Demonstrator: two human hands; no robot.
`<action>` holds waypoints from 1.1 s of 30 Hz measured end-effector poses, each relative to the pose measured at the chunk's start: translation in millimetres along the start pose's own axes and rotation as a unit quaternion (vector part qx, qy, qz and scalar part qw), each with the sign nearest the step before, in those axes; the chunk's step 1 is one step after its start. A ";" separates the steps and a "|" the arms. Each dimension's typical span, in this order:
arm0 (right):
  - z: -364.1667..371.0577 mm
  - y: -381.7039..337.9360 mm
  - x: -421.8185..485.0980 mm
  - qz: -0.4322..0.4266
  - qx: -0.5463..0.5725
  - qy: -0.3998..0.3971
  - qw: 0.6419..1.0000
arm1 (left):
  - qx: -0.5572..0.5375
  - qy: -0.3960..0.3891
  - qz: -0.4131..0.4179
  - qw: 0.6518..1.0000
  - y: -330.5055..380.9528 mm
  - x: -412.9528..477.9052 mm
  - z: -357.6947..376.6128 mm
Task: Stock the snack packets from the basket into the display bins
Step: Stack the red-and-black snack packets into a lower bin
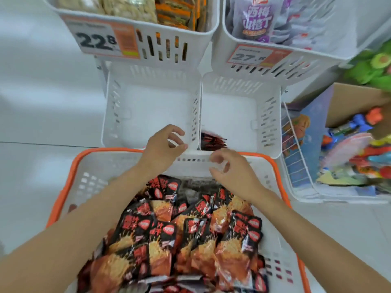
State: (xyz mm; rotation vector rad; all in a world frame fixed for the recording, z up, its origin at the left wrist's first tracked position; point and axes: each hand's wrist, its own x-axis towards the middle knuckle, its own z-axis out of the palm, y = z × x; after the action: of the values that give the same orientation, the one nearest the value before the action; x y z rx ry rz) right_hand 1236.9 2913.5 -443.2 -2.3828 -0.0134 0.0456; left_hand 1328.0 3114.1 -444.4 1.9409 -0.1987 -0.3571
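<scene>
Snack packets [186, 235] lie piled in the basket [63, 182], under and behind both wrists: small red-and-black foil pouches, loose, overlapping, some tilted on edge. A few more packets [212, 141] already sit in the right bin [273, 132], just ahead of the right hand, against its near wall.

Handling, judged: light, soft, crinkly, glossy film, so likely slippery. A pinch on a sealed edge, or a scoop of several from the top of the pile, should do. Contents look crushable, so no hard squeeze.

Left hand [163, 149] hovers over the near rim of the left bin [110, 123], fingers loosely curled, holding nothing. Right hand [230, 172] hovers over the basket's far wall, fingers half curled, also empty as far as shows.

Left bin ahead of the left hand looks bare inside. The divider wall between the two bins runs straight ahead between the hands. Basket's orange rim touches or nearly touches the bins' near wall; cannot tell which.

Above and beyond the hands, two upper bins [169, 41] overhang, with price tags [103, 39] on their fronts, so headroom at the back of the lower bins is tight; dropping in from the near side looks open. Right of the right hand stands a wire rack [296, 157] of toys, well apart. Left of the left hand, open floor.
</scene>
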 end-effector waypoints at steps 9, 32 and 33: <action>77.9 29.1 -50.5 0.103 -0.267 -0.316 0.904 | 0.023 -0.041 -0.073 0.996 -39.0 -96.3 -22.8; -0.7 -26.8 -25.8 0.125 0.151 -0.059 0.979 | -0.184 -0.107 -0.167 0.963 -41.9 -109.5 -14.9; -2.0 -11.8 -31.2 0.151 0.062 -0.095 0.982 | -0.218 -0.099 -0.182 0.954 -46.2 -110.9 -20.4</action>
State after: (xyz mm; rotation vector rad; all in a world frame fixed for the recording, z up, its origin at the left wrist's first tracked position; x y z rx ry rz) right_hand 1205.8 2920.0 -432.8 -2.2277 0.2522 0.4067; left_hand 1229.4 3183.4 -462.5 1.4963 0.1083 -0.7741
